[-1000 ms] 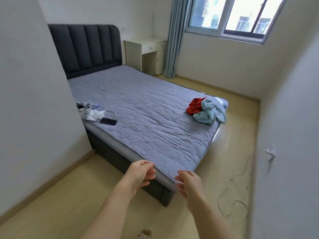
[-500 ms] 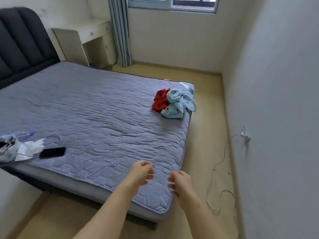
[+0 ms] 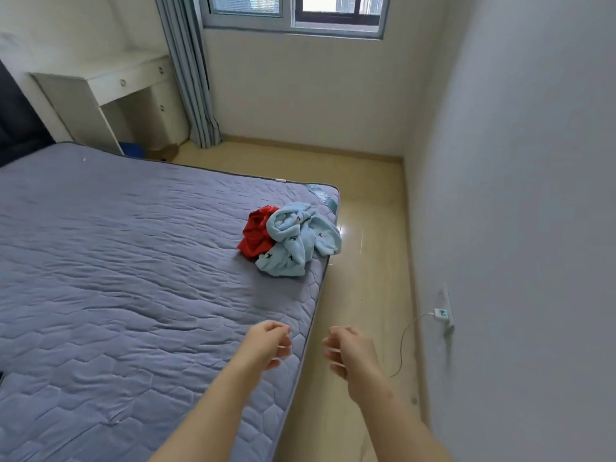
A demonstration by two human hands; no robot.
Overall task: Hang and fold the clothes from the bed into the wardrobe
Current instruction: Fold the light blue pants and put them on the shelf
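Since half a second ago my view has swung right: the phone and the pale bundle at the bed's near-left side have slid out of frame, and the clothes now sit nearer the centre. Both hands have kept their pose, held close together.

Much is cut off. Only a dark sliver of the headboard (image 3: 13,121) shows at the left edge, and the window (image 3: 293,11) is cropped at the top. A small dark shape at the far left edge of the bed (image 3: 133,278) is too clipped to name. Under the white surface (image 3: 110,75) by the curtain (image 3: 190,78), a blue thing (image 3: 133,150) and a brownish one (image 3: 163,151) are half hidden and I cannot tell what they are. The surface's drawers are closed, so their contents are hidden.

The clothes lie in one crumpled heap near the bed's far right corner: a red garment (image 3: 255,235) touching a pale blue one (image 3: 293,245), which partly covers it and reaches the mattress edge. Their shapes are too bunched to tell the kind of garment.

My left hand (image 3: 266,345) hangs over the bed near its right edge, fingers loosely curled, holding nothing. My right hand (image 3: 350,353) hangs over the floor just past that edge, also loosely curled and holding nothing. Both are well apart from the heap.

On the right wall a charger (image 3: 441,313) sits in a socket, its cable (image 3: 405,341) trailing down toward the floor.
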